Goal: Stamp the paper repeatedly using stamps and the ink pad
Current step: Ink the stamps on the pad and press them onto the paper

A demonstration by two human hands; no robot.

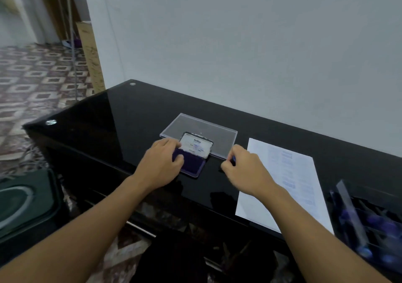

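Holding the ink pad (194, 166) at its left end, your left hand (159, 163) has its fingers curled over the far-left corner and its thumb lying on the purple ink. The pad sits open in the middle of the black table (108, 119), and its lid (196, 146) stands tilted up on the far side.

Your right hand (245, 171) hangs just right of the pad, between it and the paper (298, 169). Its fingertips are pressed together, pinching a small blue stamp (233, 159); only a bit of the stamp shows, and you cannot tell whether it touches the table.

The paper lies flat to the right, printed side up, with its near-left part under your right wrist. A clear case (208, 126) lies just beyond the pad. A tray (369, 217) of blurred blue-topped things sits at the near right.
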